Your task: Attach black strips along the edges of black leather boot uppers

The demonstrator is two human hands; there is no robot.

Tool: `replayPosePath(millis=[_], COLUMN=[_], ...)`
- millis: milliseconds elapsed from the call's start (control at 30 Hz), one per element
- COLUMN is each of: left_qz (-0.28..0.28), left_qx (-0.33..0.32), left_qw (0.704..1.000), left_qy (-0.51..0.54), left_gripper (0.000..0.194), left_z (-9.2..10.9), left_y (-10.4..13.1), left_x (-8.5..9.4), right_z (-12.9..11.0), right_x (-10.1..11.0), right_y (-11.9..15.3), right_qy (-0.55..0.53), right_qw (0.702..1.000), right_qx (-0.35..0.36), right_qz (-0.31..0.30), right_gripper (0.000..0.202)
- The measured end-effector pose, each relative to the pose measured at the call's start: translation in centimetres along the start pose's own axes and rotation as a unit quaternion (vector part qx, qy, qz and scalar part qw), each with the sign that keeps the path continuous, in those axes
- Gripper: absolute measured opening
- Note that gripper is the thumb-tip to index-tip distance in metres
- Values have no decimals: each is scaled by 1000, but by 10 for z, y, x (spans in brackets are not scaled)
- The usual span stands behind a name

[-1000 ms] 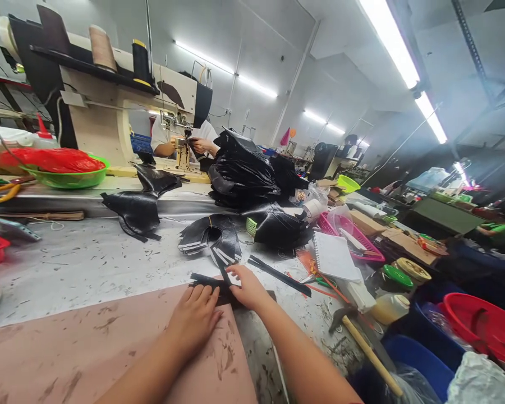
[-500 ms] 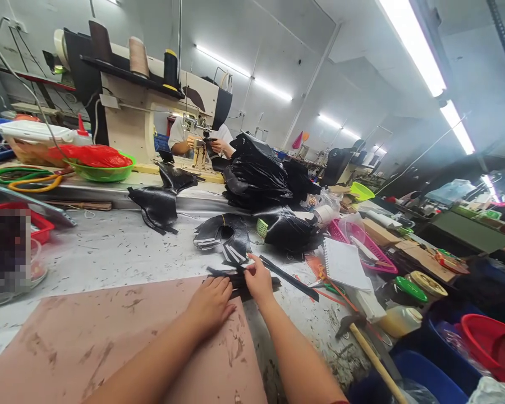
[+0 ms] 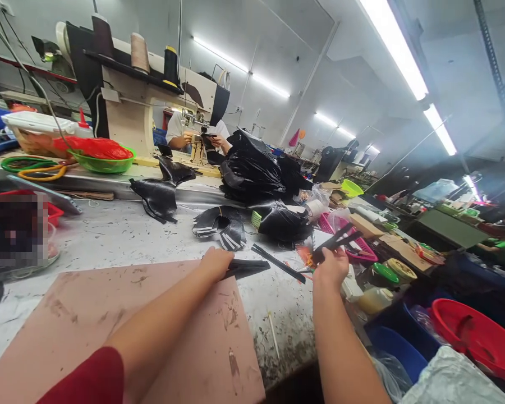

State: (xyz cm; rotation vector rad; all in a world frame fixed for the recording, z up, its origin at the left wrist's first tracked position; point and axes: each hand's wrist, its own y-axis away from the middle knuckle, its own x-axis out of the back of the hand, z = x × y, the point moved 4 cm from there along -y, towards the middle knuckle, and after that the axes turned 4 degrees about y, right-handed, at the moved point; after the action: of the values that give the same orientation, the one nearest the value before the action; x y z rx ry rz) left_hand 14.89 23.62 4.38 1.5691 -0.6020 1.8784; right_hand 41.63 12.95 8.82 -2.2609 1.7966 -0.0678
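My left hand (image 3: 217,264) is closed at the end of a small bundle of black strips (image 3: 250,268), which sticks out to its right at the pink board's far edge. Its fingertips are mostly hidden. Off to the right, my right hand (image 3: 331,268) is raised with its fingers closed on more black strips (image 3: 337,242), fanned apart at their upper ends. A single long black strip (image 3: 280,264) lies on the table between the two hands. Beyond my left hand rests a curved bundle of black pieces (image 3: 219,223) with white edges, tied by a yellow band.
The pink board (image 3: 151,325) covers the near table. Black leather-like pieces (image 3: 252,168) are piled behind, near a sewing machine (image 3: 128,112) where another person's hands work. To the right are a pink basket (image 3: 364,249), jars and a red basin (image 3: 480,342). A thin white stick (image 3: 273,335) lies nearby.
My right hand has left the bundle beside my left hand and moved right and up, carrying black strips. My left hand has stayed by the bundle. The hammer at right is no longer visible.
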Motion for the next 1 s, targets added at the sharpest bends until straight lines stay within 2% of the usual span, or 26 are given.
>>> replayPosePath(millis=[100, 133, 200, 267, 367, 433, 500, 600, 667, 700, 800, 933, 1000], left_qz=[11, 17, 29, 60, 129, 168, 210, 250, 234, 210, 180, 185, 206], left_qx=[31, 43, 64, 88, 163, 246, 335, 457, 515, 526, 540, 569, 572], left_qw=[998, 997, 993, 987, 972, 950, 917, 853, 824, 823, 818, 793, 783], left_qy=[47, 64, 96, 116, 112, 92, 63, 19, 25, 46, 87, 116, 130], left_gripper=[27, 28, 24, 22, 26, 25, 20, 31, 31, 26, 20, 21, 22], left_z=[-1, 0, -1, -9, -36, -63, -94, -141, -166, -174, -185, -189, -191], left_y=[0, 4, 20, 47, 115, 180, 252, 352, 399, 414, 437, 441, 441], left_x=[4, 5, 4, 4, 6, 11, 21, 40, 49, 52, 60, 74, 85], right_z=[-9, -12, -15, -15, -12, -12, -12, -10, -10, -10, -15, -24, -28], right_x=[8, 10, 16, 19, 16, 15, 17, 25, 34, 38, 47, 52, 53], right_y=[65, 91, 142, 191, 260, 300, 330, 351, 352, 352, 351, 353, 351], right_qy=[-10, 6, 67, 109, 75, 39, 25, 38, 43, 45, 57, 57, 54], right_qw=[989, 975, 936, 883, 801, 750, 696, 638, 624, 623, 633, 656, 666], right_qx=[66, 128, 251, 370, 481, 510, 530, 546, 549, 549, 540, 538, 537], right_qz=[-134, -184, -237, -268, -349, -420, -483, -541, -554, -556, -552, -527, -515], right_gripper=[43, 44, 39, 30, 24, 28, 34, 36, 37, 38, 42, 39, 37])
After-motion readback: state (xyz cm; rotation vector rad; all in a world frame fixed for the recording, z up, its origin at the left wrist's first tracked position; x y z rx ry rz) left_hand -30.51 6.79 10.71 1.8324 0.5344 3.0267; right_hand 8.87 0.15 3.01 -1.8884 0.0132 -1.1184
